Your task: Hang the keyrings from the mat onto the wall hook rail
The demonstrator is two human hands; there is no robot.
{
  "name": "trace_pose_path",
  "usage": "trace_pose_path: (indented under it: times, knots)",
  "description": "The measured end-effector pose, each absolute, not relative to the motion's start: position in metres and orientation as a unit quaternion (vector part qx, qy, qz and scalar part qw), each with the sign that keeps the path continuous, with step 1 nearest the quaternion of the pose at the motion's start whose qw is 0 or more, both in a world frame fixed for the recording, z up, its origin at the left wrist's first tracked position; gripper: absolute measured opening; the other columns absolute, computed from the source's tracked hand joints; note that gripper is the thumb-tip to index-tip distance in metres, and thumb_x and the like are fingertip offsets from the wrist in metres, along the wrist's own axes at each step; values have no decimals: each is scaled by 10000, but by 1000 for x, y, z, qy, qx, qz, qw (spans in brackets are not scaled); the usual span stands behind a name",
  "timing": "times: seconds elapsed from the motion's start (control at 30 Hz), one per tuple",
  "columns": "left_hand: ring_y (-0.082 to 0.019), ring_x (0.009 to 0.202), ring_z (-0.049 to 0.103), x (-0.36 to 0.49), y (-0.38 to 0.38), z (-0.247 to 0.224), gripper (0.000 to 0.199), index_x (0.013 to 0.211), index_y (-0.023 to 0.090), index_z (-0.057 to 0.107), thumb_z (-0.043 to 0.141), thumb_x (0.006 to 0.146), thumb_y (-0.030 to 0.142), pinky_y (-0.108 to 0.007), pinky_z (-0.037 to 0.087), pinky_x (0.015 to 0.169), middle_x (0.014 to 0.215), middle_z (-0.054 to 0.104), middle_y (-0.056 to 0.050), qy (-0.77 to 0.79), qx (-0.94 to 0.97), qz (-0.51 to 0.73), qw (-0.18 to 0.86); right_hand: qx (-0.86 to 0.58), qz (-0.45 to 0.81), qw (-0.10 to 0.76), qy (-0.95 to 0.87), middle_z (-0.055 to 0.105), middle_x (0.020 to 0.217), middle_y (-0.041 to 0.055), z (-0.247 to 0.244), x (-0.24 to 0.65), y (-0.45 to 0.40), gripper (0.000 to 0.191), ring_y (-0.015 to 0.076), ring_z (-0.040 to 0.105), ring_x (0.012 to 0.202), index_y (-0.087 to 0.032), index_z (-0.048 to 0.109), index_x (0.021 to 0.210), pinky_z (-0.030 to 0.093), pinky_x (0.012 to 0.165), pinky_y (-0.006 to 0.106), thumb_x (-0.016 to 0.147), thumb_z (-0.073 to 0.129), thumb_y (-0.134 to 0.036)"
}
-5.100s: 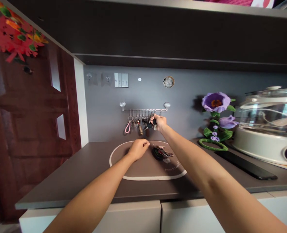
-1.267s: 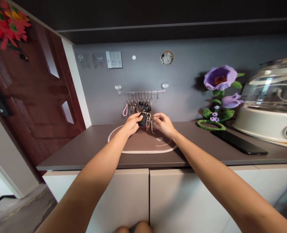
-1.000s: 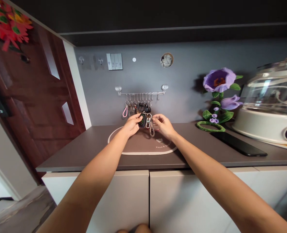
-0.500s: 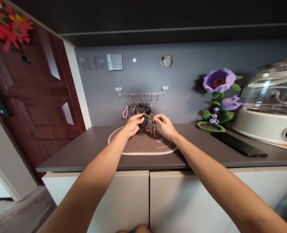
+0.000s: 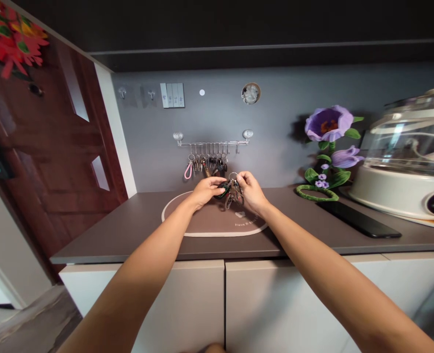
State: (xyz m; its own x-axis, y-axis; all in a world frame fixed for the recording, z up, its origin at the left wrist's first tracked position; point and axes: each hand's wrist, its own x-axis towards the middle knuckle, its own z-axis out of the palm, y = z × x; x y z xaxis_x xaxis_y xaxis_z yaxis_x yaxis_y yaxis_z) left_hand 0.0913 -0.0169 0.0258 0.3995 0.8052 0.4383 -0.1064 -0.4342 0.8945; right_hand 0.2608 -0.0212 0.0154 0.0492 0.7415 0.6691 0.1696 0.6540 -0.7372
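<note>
My right hand (image 5: 252, 192) pinches the metal ring of a key bunch (image 5: 234, 193), which hangs over the mat. At the left of the bunch is a black key fob (image 5: 223, 189) with green on it. My left hand (image 5: 205, 192) is beside the fob, thumb and fingers apart and pointing right, with the thumb at the fob's edge. Behind my hands a metal hook rail (image 5: 213, 143) on the wall holds several sets of keys, with a pink loop (image 5: 188, 170) at its left end.
A brown oval mat (image 5: 202, 223) lies on the dark counter (image 5: 110, 230). To the right are a black phone (image 5: 364, 220), purple flowers (image 5: 329, 125) with a green base, and a white appliance (image 5: 393, 184) with a clear cover. A dark shelf (image 5: 217, 29) overhangs above.
My left hand has loosened around the black fob, its fingers now apart. The key bunch has turned and shifted slightly right with my right hand. The view has shifted slightly.
</note>
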Motion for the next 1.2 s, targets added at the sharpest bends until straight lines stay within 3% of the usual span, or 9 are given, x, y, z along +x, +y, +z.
trace_pose_path:
  times: [0.23, 0.5, 0.73, 1.2]
  knots:
    - [-145, 879, 564, 99, -19, 22, 397, 1022, 127, 569, 631, 630, 119, -334, 405, 849, 1033, 604, -94, 262, 732, 476, 410, -348, 235, 644, -639, 419, 650, -37, 18, 259, -25, 244, 92, 387, 586, -204, 441, 746, 354, 566, 217, 753, 474, -446]
    - [-151, 848, 571, 106, -16, 18, 272, 977, 118, 582, 505, 762, 266, -287, 439, 790, 977, 616, -100, 308, 743, 525, 277, -373, 308, 644, -592, 386, 543, -57, 28, 252, -38, 204, 79, 320, 420, -230, 413, 767, 297, 423, 215, 758, 461, -427]
    - [-141, 745, 556, 103, -3, 12, 231, 830, 140, 580, 403, 803, 287, -274, 423, 724, 798, 618, -58, 368, 715, 579, 135, -392, 225, 667, -592, 465, 649, -30, 40, 260, -17, 215, 91, 425, 577, -186, 446, 727, 365, 558, 219, 730, 478, -399]
    - [-122, 653, 545, 102, -1, 9, 220, 769, 152, 563, 368, 805, 246, -247, 406, 651, 705, 602, -33, 397, 698, 581, 132, -453, 194, 658, -570, 452, 531, -29, 87, 258, 49, 158, 103, 408, 537, -178, 462, 668, 348, 531, 225, 693, 487, -332]
